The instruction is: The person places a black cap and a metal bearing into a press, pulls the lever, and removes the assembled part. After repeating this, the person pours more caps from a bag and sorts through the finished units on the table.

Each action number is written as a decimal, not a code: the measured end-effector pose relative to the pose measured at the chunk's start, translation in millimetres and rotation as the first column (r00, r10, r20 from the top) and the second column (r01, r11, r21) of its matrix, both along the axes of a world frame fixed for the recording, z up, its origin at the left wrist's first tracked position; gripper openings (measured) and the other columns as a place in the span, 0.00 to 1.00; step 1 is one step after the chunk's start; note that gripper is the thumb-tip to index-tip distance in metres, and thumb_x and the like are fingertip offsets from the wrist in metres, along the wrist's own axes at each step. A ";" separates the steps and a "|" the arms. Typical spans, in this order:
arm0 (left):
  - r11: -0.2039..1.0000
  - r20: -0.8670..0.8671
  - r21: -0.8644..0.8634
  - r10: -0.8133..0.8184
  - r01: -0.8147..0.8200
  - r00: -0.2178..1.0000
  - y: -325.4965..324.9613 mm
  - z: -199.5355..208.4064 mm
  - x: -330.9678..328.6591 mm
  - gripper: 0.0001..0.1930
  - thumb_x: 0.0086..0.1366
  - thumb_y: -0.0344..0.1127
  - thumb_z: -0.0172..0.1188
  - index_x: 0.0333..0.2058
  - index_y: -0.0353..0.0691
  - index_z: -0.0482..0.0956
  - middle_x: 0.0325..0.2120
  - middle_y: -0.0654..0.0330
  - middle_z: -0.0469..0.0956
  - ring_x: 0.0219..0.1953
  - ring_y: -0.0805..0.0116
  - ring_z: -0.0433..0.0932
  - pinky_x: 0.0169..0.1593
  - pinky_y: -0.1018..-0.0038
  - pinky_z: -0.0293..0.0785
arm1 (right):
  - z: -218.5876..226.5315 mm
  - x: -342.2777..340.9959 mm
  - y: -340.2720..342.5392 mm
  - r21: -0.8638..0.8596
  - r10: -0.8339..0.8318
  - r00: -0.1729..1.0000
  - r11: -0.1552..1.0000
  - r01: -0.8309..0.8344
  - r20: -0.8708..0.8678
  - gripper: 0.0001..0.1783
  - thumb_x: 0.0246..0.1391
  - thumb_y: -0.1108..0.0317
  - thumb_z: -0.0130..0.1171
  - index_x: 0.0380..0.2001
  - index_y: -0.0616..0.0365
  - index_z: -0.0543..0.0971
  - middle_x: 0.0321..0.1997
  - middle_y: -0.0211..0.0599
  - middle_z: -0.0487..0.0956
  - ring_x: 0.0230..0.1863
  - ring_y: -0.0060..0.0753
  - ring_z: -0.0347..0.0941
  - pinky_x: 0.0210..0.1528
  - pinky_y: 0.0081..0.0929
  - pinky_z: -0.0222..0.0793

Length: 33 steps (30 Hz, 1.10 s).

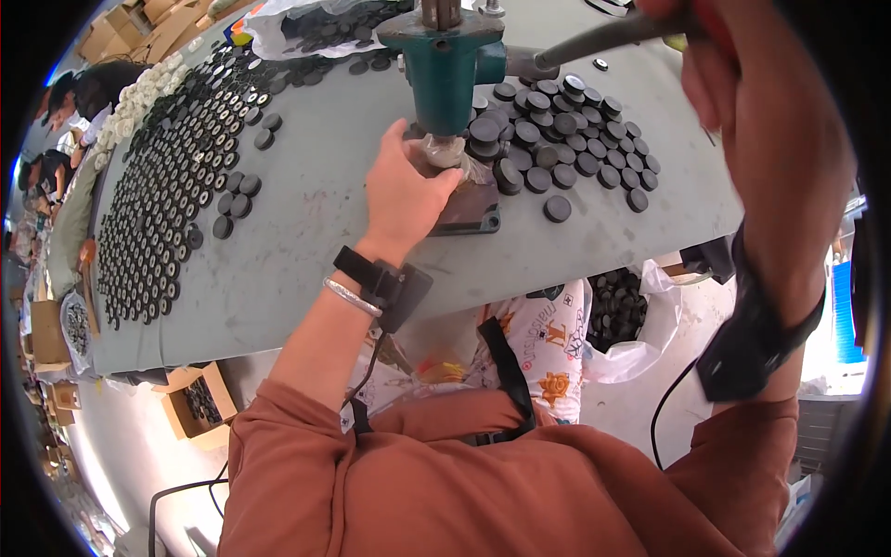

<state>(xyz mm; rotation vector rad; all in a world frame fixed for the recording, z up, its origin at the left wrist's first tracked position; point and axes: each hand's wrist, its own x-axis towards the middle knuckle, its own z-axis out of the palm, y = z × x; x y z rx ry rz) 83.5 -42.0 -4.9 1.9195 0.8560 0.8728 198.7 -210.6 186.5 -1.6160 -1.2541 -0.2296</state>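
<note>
A green hand press (455, 79) stands on the grey table, its ram tip (444, 151) wrapped in clear plastic above a dark metal base (469, 210). My left hand (408, 190) curves round the wrapped tip, thumb on the near side and fingers reaching behind. Whatever sits between those fingers is hidden. At the upper right, my right hand (710, 79) is closed round the end of the press lever (608, 39), partly cut off by the frame's edge. Right of the press lies a pile of black round discs (557, 139), some stacked.
Rows of black discs with pale ring centres (176, 218) cover the table's left side. Beside them are several plain discs (243, 195). A white bag of black pieces (617, 311) and a cardboard box (200, 404) stand below the table edge. People sit at far left.
</note>
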 end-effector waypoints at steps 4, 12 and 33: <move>1.000 -0.052 -0.012 0.016 -0.017 0.999 3.6 1.9 -16.4 0.41 0.46 0.33 0.68 0.57 0.26 0.57 0.42 0.50 0.77 0.43 0.59 0.77 0.48 0.69 0.71 | -26.1 -52.7 -11.5 0.033 0.101 0.994 0.994 -0.100 -0.047 0.02 0.54 0.75 0.47 0.30 0.62 0.68 0.29 0.35 0.73 0.20 0.11 0.55 0.25 0.12 0.52; 0.895 -0.229 0.393 0.318 -0.212 0.920 42.6 -7.8 -97.8 0.29 0.50 0.34 0.67 0.50 0.33 0.70 0.41 0.52 0.78 0.44 0.60 0.75 0.49 0.68 0.69 | -130.9 -56.8 -41.1 0.047 0.161 0.960 0.983 -0.176 0.229 0.17 0.37 0.83 0.62 0.31 0.63 0.68 0.37 0.51 0.75 0.27 0.38 0.73 0.26 0.24 0.69; 0.722 -0.629 0.691 0.587 0.021 0.510 83.3 -26.5 -164.8 0.10 0.55 0.43 0.58 0.30 0.45 0.78 0.36 0.63 0.75 0.43 0.64 0.71 0.45 0.63 0.63 | -14.8 -28.6 -5.8 0.162 0.155 0.986 0.976 -0.143 -0.059 0.05 0.50 0.80 0.44 0.32 0.64 0.64 0.29 0.38 0.62 0.32 0.25 0.57 0.37 0.20 0.54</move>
